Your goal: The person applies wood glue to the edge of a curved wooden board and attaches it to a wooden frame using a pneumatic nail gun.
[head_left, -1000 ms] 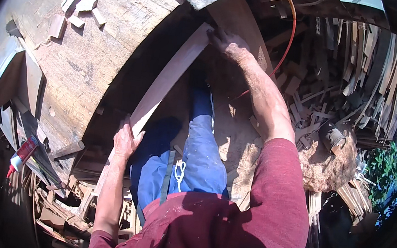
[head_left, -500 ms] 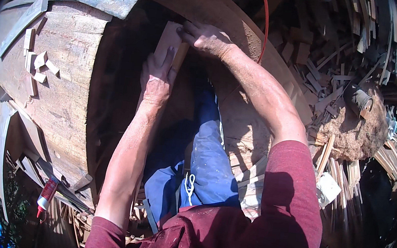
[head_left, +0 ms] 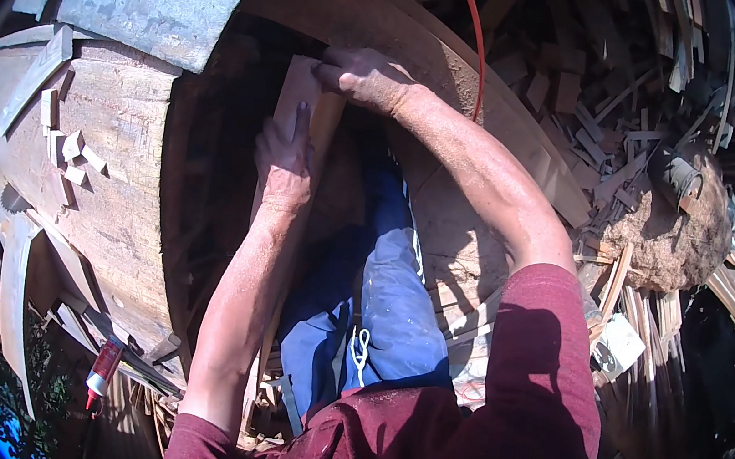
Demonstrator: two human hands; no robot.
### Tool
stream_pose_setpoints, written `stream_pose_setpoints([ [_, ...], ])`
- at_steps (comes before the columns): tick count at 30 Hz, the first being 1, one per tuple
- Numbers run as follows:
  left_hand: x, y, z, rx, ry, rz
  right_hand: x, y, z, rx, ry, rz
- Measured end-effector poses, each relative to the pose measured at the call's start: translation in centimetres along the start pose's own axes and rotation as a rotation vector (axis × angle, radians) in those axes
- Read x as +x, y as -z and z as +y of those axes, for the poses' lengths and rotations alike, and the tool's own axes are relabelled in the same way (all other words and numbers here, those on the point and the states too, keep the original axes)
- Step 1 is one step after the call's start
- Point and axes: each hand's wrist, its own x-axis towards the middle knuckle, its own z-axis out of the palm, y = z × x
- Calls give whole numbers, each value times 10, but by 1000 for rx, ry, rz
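Observation:
A long wooden board point(head_left: 297, 85) slants away from me between my legs and the workbench, its far end in partial shade. My left hand point(head_left: 285, 166) is wrapped round it, with the index finger laid along its upper face. At the far end my right hand point(head_left: 366, 77) has its fingers bent over the board's right edge; the fingertips are partly in shadow. A paler side of the wood shows just below the right hand. The board's near part runs under my left forearm and is largely hidden.
On my left stands a worn wooden workbench point(head_left: 128, 127) with small wood blocks point(head_left: 73, 146) and a round saw blade point(head_left: 13, 199). A red-and-white glue bottle point(head_left: 103, 371) is at its near edge. An orange hose point(head_left: 476, 36) hangs ahead. Wood offcuts point(head_left: 583, 118) are heaped at right.
The whole view has shifted, so the bench and board sit lower in the picture. Both hands stay on the board, the right one slightly closer over its far end.

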Motion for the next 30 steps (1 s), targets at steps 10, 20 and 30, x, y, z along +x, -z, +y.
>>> stream_pose_setpoints([
  [10, -1, -7, 1, 19, 5, 20, -22, -30, -21, 708, -504, 443],
  [20, -5, -4, 8, 23, 89, -53, 1, -37, -64, 753, -832, 736],
  [30, -1, 1, 8, 45, 161, -196, 14, -48, -68, 792, -1084, 685],
])
